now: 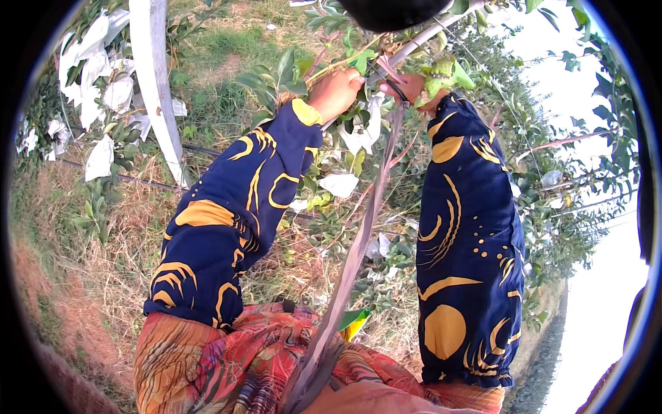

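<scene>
At the top centre my left hand (336,92) is closed in a pinch beside a leafy stem; what its fingertips hold is hidden. Just to its right is my right hand (416,88), fingers wrapped round the dark handles of a pair of scissors (396,90). The blades point toward the stems between both hands and are partly lost among leaves. A long mauve cloth strip (358,255) runs from beside the scissors down to my waist. Green leaves (441,76) cover part of my right hand and wrist. Below the hands hangs a white bag (362,131) among the foliage.
A pale post (157,90) stands at the left, near many white bags (100,62) hanging in foliage. A slanting pole (434,29) and thin wires cross the upper right. Dry grass (103,276) covers the ground. Dense leafy branches (552,124) spread along the right.
</scene>
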The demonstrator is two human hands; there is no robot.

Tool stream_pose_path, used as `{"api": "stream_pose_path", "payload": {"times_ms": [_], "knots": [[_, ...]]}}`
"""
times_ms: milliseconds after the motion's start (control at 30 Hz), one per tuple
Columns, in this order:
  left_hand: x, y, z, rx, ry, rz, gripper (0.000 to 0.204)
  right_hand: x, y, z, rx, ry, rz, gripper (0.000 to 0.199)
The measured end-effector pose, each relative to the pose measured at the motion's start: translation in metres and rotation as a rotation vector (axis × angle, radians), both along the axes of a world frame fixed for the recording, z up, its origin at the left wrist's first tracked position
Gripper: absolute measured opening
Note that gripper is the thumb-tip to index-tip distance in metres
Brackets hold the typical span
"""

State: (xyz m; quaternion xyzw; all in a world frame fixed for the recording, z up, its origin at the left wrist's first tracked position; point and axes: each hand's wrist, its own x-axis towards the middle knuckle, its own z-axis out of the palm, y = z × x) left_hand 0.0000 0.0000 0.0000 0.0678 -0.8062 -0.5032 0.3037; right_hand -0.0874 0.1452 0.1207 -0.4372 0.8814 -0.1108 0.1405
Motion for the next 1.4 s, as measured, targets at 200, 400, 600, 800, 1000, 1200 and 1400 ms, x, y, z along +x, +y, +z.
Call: {"api": "stream_pose_path", "payload": {"times_ms": [200, 400, 600, 800, 1000, 1200, 1400], "knots": [[0.009, -0.008, -0.047, -0.409, 0.165, -0.055, 0.022, -0.021, -0.018, -0.037, -0.127, -0.031, -0.118, 0.057], [0.114, 0.053, -0.075, -0.174, 0.144, -0.668, 0.013, 0.018, 0.02, -0.048, -0.204, -0.518, -0.169, 0.05], [0.23, 0.071, -0.141, -0.368, 0.055, -0.796, 0.01, 0.065, 0.087, -0.093, -0.428, -0.646, -0.252, 0.05], [0.394, -0.019, -0.302, -0.435, -0.613, -0.267, 0.007, 0.12, 0.156, -0.158, -0.545, -0.732, -0.403, 0.053], [0.58, -0.104, -0.38, -0.464, -1.716, -0.256, 0.036, 0.189, 0.199, -0.224, -0.785, -0.929, -0.622, 0.05], [0.446, -0.056, -0.328, -0.291, -0.991, -0.166, 0.034, 0.232, 0.188, -0.268, -0.912, -1.064, -0.681, 0.047], [0.288, 0.014, -0.236, -0.239, -0.573, -0.449, 0.027, 0.247, 0.208, -0.258, -0.801, -1.026, -0.766, 0.044]]}}
